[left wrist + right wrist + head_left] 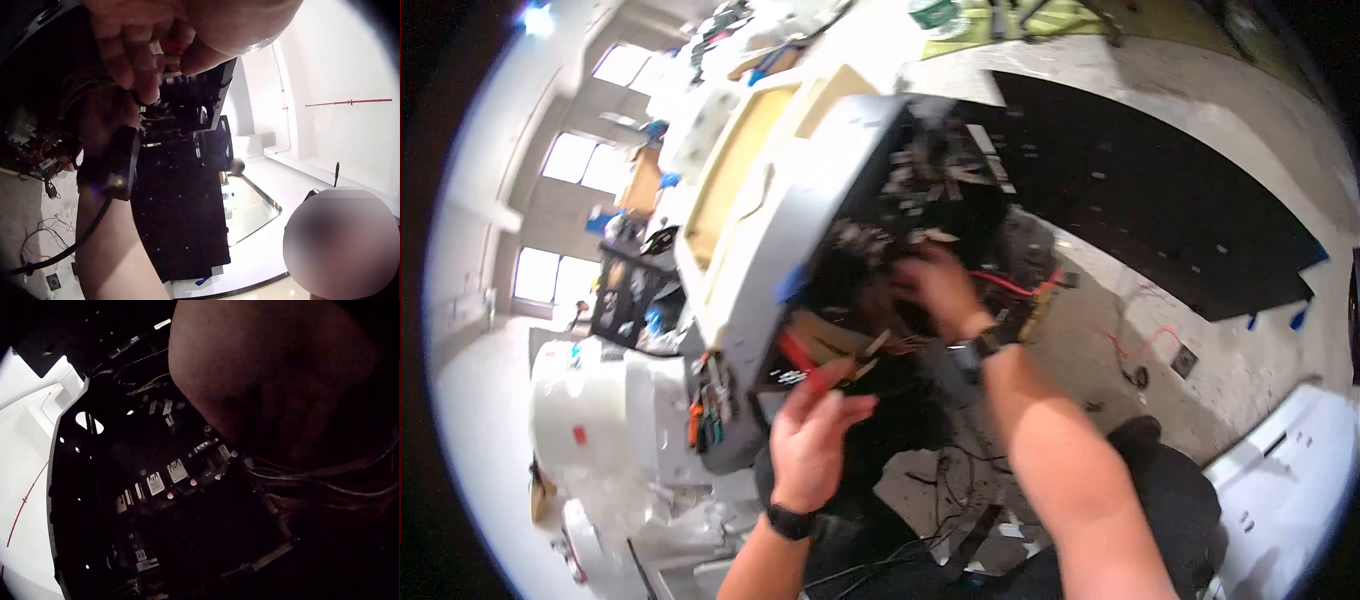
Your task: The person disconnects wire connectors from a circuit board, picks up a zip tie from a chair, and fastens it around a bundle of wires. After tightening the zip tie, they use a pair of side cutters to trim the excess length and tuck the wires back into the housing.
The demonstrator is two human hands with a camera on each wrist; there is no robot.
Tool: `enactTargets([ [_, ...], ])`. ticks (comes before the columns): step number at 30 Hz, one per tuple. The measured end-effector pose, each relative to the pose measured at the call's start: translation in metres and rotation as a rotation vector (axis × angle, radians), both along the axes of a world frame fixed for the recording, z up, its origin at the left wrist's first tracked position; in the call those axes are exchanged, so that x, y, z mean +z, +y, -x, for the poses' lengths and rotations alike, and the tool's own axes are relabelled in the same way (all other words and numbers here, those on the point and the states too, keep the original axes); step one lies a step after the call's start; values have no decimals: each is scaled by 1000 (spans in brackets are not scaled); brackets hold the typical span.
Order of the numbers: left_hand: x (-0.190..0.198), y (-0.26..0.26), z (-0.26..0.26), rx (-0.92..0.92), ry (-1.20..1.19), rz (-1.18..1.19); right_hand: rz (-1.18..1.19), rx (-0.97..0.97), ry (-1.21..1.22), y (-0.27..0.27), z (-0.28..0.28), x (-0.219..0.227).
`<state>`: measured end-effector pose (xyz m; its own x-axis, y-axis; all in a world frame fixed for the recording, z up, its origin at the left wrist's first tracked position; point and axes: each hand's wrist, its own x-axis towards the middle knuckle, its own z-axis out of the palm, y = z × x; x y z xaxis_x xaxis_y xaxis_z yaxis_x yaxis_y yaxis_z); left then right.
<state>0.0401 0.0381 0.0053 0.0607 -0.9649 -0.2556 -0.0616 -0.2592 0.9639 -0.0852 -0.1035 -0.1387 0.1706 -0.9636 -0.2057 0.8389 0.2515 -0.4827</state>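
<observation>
An opened machine housing [825, 185], with a light outer shell and a dark inside full of boards and wires, stands tilted before me. My left hand [812, 455] is at its lower edge, fingers bent around a small red piece [177, 47]. My right hand [940, 290] reaches deep into the housing, blurred in the head view. In the right wrist view that hand [269, 369] is in shadow, fingers pointing down beside a bundle of wires [325, 481]; I cannot tell whether they grip anything. Silver connectors [177, 470] line a board nearby.
A large black panel [1140, 190] extends from the housing to the right. Several hand tools [710, 405] lie at the left beside a white plastic-wrapped item [595, 400]. Black cables [945, 490] trail over the floor below. A white panel [1290, 480] lies at the lower right.
</observation>
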Motion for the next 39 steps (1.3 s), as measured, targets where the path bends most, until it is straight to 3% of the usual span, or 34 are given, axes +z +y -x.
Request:
enactTargets([
  [4, -1, 2, -4, -83, 50, 19, 44, 98, 215, 13, 26, -7],
  [12, 8, 28, -47, -23, 185, 66, 102, 102, 499, 67, 49, 5],
  [20, 23, 38, -128, 250, 515, 286, 216, 65, 946, 67, 34, 57],
  [22, 33, 39, -143, 333, 493, 298, 113, 124, 1076, 63, 35, 68],
  [24, 39, 39, -158, 387, 510, 388, 191, 131, 1246, 66, 38, 72],
  [28, 34, 43, -168, 419, 613, 389, 216, 111, 1261, 80, 43, 65],
  [30, 22, 42, -167, 400, 617, 338, 197, 199, 1371, 89, 46, 71],
  [35, 8, 30, -155, 424, 511, 262, 143, 160, 1192, 109, 57, 51],
  [37, 8, 26, -141, 401, 480, 267, 184, 200, 1376, 109, 65, 40],
  [39, 11, 23, -128, 389, 445, 263, 170, 180, 1322, 113, 69, 50],
])
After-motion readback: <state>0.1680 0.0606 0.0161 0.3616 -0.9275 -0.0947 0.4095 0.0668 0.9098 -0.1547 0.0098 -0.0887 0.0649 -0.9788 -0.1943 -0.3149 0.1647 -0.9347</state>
